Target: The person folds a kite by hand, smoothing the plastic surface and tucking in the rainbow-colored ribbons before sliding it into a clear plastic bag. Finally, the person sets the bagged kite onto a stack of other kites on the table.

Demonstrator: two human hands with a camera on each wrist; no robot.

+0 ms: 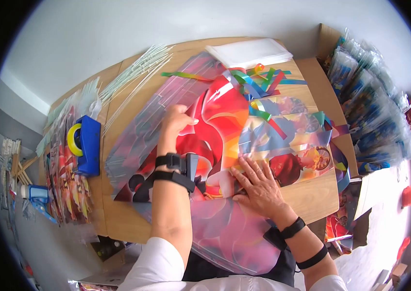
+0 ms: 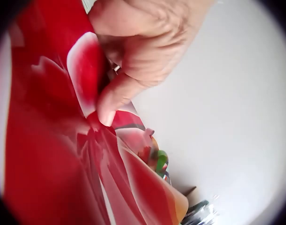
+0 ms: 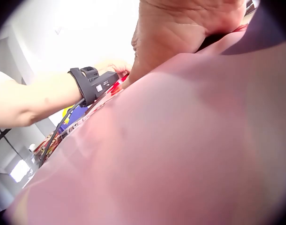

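A glossy red printed plastic sheet (image 1: 220, 104), with orange and white swirls, lies across the middle of the table. My left hand (image 1: 175, 121) grips its left side, lifting part of it into a raised curve. In the left wrist view, the thumb of that hand (image 2: 138, 51) presses into folds of the red film (image 2: 44, 154); the other fingertips are hidden. My right hand (image 1: 261, 191) rests flat with spread fingers at the sheet's lower right edge. Beneath are pinkish see-through sheets (image 1: 229, 233) that hang over the table's front edge, filling much of the right wrist view.
Colourful ribbons (image 1: 263, 82) and printed clear sheets (image 1: 288, 136) lie right of the red sheet. A blue tape dispenser (image 1: 89, 145), thin white rods (image 1: 137, 72) and a white stack (image 1: 249, 52) stand around. Bagged packs (image 1: 375, 106) fill a box at right.
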